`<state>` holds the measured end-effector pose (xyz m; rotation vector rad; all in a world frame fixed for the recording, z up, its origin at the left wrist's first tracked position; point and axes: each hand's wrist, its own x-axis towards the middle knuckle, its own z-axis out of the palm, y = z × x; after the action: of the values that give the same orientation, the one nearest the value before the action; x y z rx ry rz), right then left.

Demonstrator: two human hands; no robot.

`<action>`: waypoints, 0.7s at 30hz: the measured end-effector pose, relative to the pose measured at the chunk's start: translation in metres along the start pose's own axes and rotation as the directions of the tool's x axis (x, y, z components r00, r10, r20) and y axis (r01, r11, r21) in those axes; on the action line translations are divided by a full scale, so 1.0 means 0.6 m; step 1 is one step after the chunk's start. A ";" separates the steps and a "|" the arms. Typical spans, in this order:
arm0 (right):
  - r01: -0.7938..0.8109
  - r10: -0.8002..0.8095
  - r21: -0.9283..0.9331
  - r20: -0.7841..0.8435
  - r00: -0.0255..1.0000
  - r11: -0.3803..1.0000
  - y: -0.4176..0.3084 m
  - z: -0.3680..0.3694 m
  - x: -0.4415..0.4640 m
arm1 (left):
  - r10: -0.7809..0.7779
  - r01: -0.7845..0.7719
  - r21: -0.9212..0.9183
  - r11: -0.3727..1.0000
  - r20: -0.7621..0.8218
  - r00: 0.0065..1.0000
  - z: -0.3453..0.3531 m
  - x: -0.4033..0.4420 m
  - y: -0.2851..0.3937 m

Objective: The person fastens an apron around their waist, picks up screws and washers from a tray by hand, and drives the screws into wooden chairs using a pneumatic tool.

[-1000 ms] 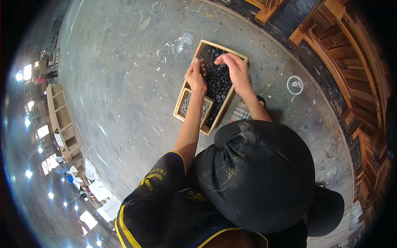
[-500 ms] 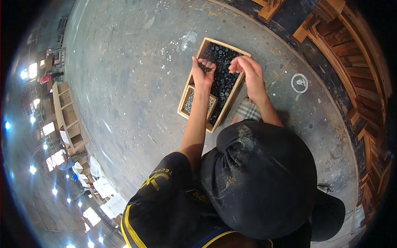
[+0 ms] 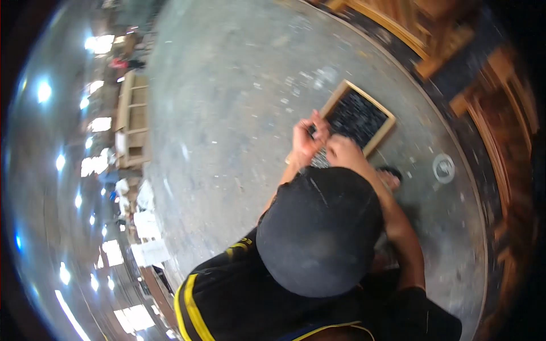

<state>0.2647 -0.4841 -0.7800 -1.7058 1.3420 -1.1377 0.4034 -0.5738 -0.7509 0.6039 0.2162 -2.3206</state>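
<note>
A wooden tray (image 3: pixel 380 136) full of small round black pieces (image 3: pixel 356 116) lies on the floor. My left hand (image 3: pixel 307 139) is over its near left side, fingers curled inward; anything inside them is too small or blurred to name. Close beside it, my right hand (image 3: pixel 344 150) is closed with its fingertips turned toward the left hand. Just under both hands, a little of the small silvery hardware (image 3: pixel 321 159) in the tray's near corner shows. The hands cover most of that corner.
A black cap (image 3: pixel 318 233) fills the lower middle of the view. A sandalled foot (image 3: pixel 391 178) rests right of the tray. Stacked wooden pieces (image 3: pixel 483 131) line the right edge, and a wooden shelf frame (image 3: pixel 133 119) stands far left. A white ring mark (image 3: pixel 443 169) is on the floor.
The view has shifted, so the tray appears farther right. My hands have come together over the tray's near end; my right hand has left the far side and its fingers have closed.
</note>
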 end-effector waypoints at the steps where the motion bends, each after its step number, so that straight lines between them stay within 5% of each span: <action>1: 0.063 -0.064 0.028 0.025 0.998 0.998 -0.008 0.028 0.013 | 0.071 -0.066 0.078 0.995 -0.060 0.996 -0.002 -0.023 0.017; 5: 0.328 -0.296 -0.215 0.167 0.940 0.920 0.018 0.100 0.029 | 0.282 -0.283 0.014 0.959 -0.139 0.949 -0.023 -0.108 0.054; 10: 0.408 -0.276 -0.435 0.335 0.901 0.803 0.019 0.139 0.003 | 0.337 -0.349 -0.037 0.936 -0.184 0.923 -0.075 -0.154 0.039; 12: 0.301 -0.209 -0.415 0.252 0.945 0.859 0.019 0.160 -0.006 | 0.236 -0.250 -0.068 0.966 -0.170 0.957 -0.091 -0.152 0.027; 14: 0.311 -0.153 -0.472 0.345 0.926 0.825 0.016 0.175 -0.008 | 0.190 -0.198 -0.059 0.978 -0.124 0.974 -0.098 -0.151 0.022; 16: 0.174 -0.129 -0.265 0.178 0.975 0.948 0.014 0.188 0.000 | 0.168 -0.175 -0.023 0.984 -0.183 0.969 -0.104 -0.138 0.023; 17: 0.085 -0.004 -0.269 0.289 0.957 0.959 0.018 0.191 0.005 | 0.172 -0.192 -0.083 0.978 -0.203 0.964 -0.107 -0.132 0.024; 21: 0.135 -0.037 -0.329 0.287 0.957 0.935 0.015 0.184 0.011 | 0.216 -0.223 -0.010 0.975 -0.205 0.954 -0.096 -0.117 0.041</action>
<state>0.3635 -0.4935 -0.8292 -2.1065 1.3553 -0.6979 0.4854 -0.5311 -0.7672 0.8075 0.2678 -2.0376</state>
